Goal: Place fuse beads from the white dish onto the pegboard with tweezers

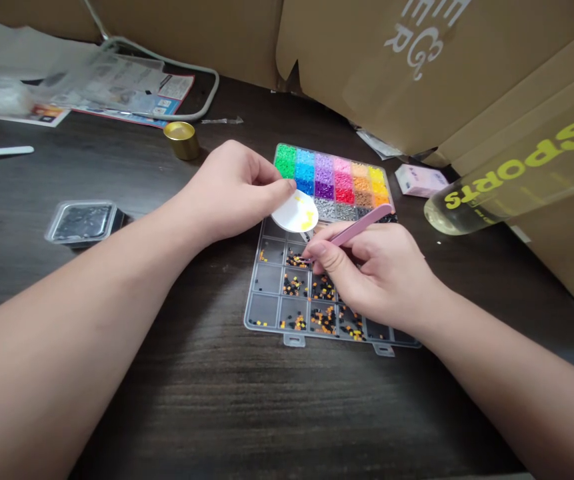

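Note:
My left hand [237,190] pinches the edge of a small white round disc [289,215] with yellow patches on it. Pink tweezers [361,225] are held in my right hand [379,270], their tips pointing down into a lid compartment just below the disc. Under both hands lies an open clear bead case [253,293]. Its near half has loose black, orange and yellow beads [324,320] scattered through several compartments. The far half is filled with beads sorted by colour, such as green beads [285,160] and red beads [344,193]. My right hand hides part of the near half.
A gold cylindrical cap [181,140] stands behind my left forearm. At left sits a small clear box [84,221] with dark contents. A large bottle marked SPORTS [511,180] and a pink-white packet [421,181] are at right. Cardboard [347,87] walls the back.

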`<action>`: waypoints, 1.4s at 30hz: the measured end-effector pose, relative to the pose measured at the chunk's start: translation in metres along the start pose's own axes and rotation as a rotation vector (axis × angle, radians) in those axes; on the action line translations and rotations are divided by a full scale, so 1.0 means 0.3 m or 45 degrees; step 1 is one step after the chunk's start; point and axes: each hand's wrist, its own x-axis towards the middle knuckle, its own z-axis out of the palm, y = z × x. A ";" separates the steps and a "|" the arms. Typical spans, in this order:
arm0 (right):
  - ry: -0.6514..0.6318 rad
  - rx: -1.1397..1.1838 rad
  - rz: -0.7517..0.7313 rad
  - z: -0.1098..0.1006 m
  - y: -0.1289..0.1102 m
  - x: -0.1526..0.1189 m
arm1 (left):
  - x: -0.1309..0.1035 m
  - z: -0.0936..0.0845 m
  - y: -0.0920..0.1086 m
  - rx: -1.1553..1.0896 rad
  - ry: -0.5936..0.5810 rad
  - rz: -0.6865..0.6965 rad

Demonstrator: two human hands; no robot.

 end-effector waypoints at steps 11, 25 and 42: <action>0.012 0.010 0.004 0.006 0.002 0.002 | 0.008 0.006 -0.005 0.018 0.002 -0.028; -0.007 0.044 0.028 0.009 -0.005 0.005 | 0.012 0.007 -0.006 0.024 0.034 -0.034; 0.405 0.291 -0.046 0.008 -0.006 0.006 | 0.018 0.006 -0.018 -0.008 -0.001 0.032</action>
